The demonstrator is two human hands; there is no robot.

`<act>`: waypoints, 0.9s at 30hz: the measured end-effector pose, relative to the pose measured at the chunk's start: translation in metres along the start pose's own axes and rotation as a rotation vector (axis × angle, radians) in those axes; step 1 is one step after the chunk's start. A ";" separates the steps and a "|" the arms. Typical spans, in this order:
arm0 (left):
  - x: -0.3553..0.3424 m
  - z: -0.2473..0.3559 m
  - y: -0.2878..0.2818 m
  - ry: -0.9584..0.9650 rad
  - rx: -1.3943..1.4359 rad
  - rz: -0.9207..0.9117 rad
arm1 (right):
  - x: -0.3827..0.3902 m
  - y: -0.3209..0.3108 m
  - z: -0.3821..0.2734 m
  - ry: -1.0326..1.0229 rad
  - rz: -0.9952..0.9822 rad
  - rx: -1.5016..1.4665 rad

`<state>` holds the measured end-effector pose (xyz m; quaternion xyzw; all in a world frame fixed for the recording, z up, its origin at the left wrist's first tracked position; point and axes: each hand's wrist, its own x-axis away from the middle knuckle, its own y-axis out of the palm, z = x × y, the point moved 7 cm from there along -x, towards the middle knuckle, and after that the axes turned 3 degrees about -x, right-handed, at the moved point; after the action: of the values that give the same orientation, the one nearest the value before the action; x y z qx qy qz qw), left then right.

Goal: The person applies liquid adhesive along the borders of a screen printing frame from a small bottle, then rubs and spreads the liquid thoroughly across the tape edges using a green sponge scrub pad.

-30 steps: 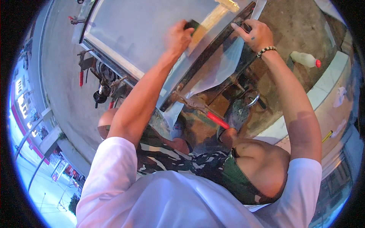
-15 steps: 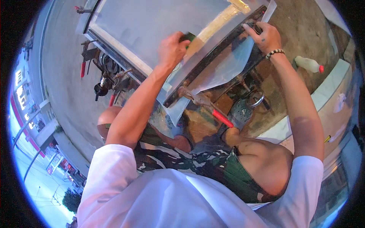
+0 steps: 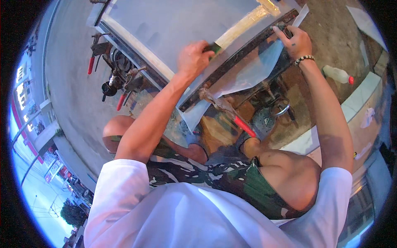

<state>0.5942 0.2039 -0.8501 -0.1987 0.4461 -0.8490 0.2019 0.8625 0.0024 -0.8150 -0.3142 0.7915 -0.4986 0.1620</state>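
My left hand (image 3: pixel 193 58) is closed round a small dark green block (image 3: pixel 213 49), pressed against a pale, glossy strip (image 3: pixel 236 29) along the right side of a large grey framed panel (image 3: pixel 161 22). My right hand (image 3: pixel 295 42) grips a dark fitting (image 3: pixel 282 27) near the far end of a black metal bar (image 3: pixel 231 57). Translucent plastic sheet (image 3: pixel 254 74) hangs beside and below that bar. A locking clamp with a red handle (image 3: pixel 244 127) is fixed to the bar's near end.
More clamps (image 3: pixel 94 51) line the panel's left edge. A white bottle with a red cap (image 3: pixel 335 73) lies on the stained floor to the right, by a pale ledge (image 3: pixel 351 100). My bent legs and shoes (image 3: pixel 262 120) are below the panel. A street shows at far left.
My left hand has moved a little along the pale strip toward my body with the green block. My right hand stays on the fitting. The whole view has shifted slightly.
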 end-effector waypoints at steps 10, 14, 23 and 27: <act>0.017 -0.017 -0.015 -0.010 0.003 0.137 | -0.003 0.005 0.008 0.033 -0.012 0.041; 0.026 -0.026 -0.023 0.008 -0.032 0.112 | -0.004 0.006 0.010 0.020 -0.009 0.067; 0.053 -0.038 -0.021 0.036 -0.012 0.120 | -0.002 0.002 0.003 0.023 -0.045 -0.021; 0.053 -0.043 -0.027 0.003 -0.008 0.139 | -0.009 0.010 0.021 -0.027 0.044 0.065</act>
<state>0.5230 0.2196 -0.8422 -0.1666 0.4625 -0.8315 0.2589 0.8779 -0.0032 -0.8335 -0.2978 0.7795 -0.5160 0.1937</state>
